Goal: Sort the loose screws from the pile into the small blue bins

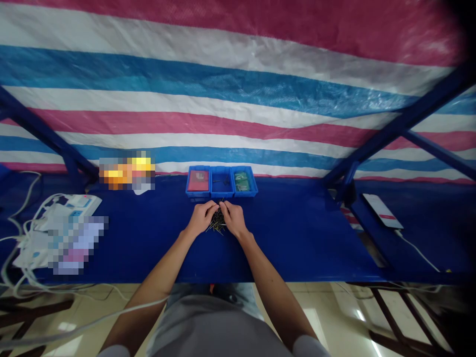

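Observation:
A small heap of thin dark and brass-coloured pieces, like screws or nails (217, 225), lies on the blue table in front of me. My left hand (203, 217) is at the heap's left side, thumb and fingers drawn together at its top edge. From the right, my right hand (233, 217) meets it with fingers curled in the same way. The fingertips of both hands are close together, and what is between them is too small to make out. Just beyond stand three joined blue bins: the left bin (188, 188) holds something red, the middle bin (222, 189) a few dark pieces, the right bin (255, 188) green and silvery pieces.
White power strips (84, 202) with tangled cables crowd the table's left side. A blurred yellow-orange item (126, 171) lies at the back left. On the right a phone (382, 210) is plugged into a white cable. Blue frame bars and a striped sheet (238, 119) close off the back.

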`<state>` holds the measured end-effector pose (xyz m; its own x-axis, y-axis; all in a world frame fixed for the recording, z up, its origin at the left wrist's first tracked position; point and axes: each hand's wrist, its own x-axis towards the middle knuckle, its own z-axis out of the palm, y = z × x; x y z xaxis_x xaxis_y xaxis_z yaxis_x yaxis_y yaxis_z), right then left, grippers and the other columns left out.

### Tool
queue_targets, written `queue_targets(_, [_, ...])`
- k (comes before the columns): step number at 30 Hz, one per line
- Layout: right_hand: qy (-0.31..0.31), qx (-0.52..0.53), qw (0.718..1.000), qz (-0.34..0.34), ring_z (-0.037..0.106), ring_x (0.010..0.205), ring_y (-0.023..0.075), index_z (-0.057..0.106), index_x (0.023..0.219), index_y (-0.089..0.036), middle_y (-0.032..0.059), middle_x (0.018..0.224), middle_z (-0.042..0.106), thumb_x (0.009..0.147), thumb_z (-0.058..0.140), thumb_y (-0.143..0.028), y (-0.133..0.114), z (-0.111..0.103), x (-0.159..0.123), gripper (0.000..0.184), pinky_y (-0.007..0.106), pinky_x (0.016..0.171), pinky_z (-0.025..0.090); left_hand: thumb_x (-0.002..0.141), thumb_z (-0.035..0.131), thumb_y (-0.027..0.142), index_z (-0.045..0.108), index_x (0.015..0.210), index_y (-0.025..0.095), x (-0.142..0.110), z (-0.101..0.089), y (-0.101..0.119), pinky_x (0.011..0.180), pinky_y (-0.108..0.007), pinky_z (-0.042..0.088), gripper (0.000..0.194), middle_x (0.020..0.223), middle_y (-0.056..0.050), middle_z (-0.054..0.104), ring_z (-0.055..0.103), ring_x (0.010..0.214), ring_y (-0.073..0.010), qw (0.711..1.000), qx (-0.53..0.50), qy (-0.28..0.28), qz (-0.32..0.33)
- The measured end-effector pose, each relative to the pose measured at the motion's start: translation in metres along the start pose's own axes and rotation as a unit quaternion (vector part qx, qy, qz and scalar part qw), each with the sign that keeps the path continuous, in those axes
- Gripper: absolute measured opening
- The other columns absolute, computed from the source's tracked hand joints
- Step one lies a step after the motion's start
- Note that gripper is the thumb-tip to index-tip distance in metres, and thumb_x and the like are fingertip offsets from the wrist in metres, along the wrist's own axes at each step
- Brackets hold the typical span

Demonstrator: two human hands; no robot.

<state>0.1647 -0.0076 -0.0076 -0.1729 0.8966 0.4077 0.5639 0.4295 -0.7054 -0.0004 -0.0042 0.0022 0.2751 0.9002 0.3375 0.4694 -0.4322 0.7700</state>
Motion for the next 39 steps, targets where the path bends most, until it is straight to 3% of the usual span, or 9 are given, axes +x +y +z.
queue_targets(5, [-0.003,0.009,1.000,0.008,0.046,0.051,0.0109,0.051,0.065,-0.020,-0.0026,0.056,0.049,0.104,0.036,-0.043,-0.0005,-0.0009,-0.0007,0.047,0.024,0.058,0.032,0.099,0.046,0.037,0.062,0.077,0.015,0.0009,0.0001,0.0009,0.061,-0.021,0.036,0.035,0.062,0.003,0.057,0.047,0.055,-0.0093,1.000,-0.001,0.003,-0.003])
queue_targets(10, [-0.002,0.056,0.998,-0.004,0.060,0.067,0.0140,0.066,0.098,-0.022,0.0015,0.081,0.068,0.102,0.043,-0.040,-0.0071,-0.0030,-0.0007,0.030,0.024,0.068,0.043,0.098,0.046,0.038,0.060,0.075,0.015,0.0025,-0.0018,0.0001,0.061,-0.022,0.035,0.035,0.063,0.002,0.056,0.049,0.058,-0.0106,0.999,-0.013,0.030,-0.027])
queue_targets(13, [0.015,0.075,0.997,-0.020,0.065,0.079,0.0167,0.067,0.104,-0.022,0.0047,0.096,0.071,0.101,0.045,-0.037,-0.0075,-0.0021,0.0000,0.027,0.026,0.076,0.047,0.098,0.046,0.039,0.060,0.074,0.015,0.0027,-0.0026,-0.0006,0.060,-0.023,0.033,0.037,0.060,0.003,0.053,0.046,0.056,-0.0106,0.999,-0.011,0.035,-0.036])
queue_targets(22, [0.014,0.054,0.998,-0.026,0.062,0.078,0.0172,0.066,0.095,-0.021,0.0053,0.088,0.067,0.102,0.041,-0.034,-0.0071,-0.0026,-0.0011,0.028,0.027,0.073,0.045,0.099,0.046,0.037,0.062,0.077,0.016,0.0019,-0.0009,-0.0006,0.062,-0.022,0.037,0.034,0.065,0.002,0.059,0.051,0.059,-0.0108,1.000,-0.008,0.022,-0.013])
queue_targets(34, [-0.023,0.004,1.000,-0.004,0.048,0.054,0.0120,0.053,0.070,-0.020,-0.0021,0.059,0.050,0.105,0.034,-0.040,-0.0035,0.0000,-0.0004,0.044,0.024,0.058,0.032,0.099,0.047,0.038,0.062,0.077,0.015,0.0007,-0.0013,0.0022,0.061,-0.022,0.036,0.035,0.063,0.003,0.057,0.049,0.057,-0.0096,1.000,-0.017,0.009,-0.005])
queue_targets(39, [-0.018,0.046,0.999,-0.002,0.056,0.063,0.0136,0.063,0.088,-0.020,-0.0002,0.069,0.060,0.103,0.039,-0.040,-0.0070,-0.0039,-0.0001,0.035,0.024,0.065,0.040,0.099,0.046,0.040,0.061,0.076,0.015,0.0018,-0.0018,0.0009,0.061,-0.023,0.035,0.037,0.063,0.002,0.056,0.048,0.057,-0.0105,0.999,-0.023,0.027,-0.027])
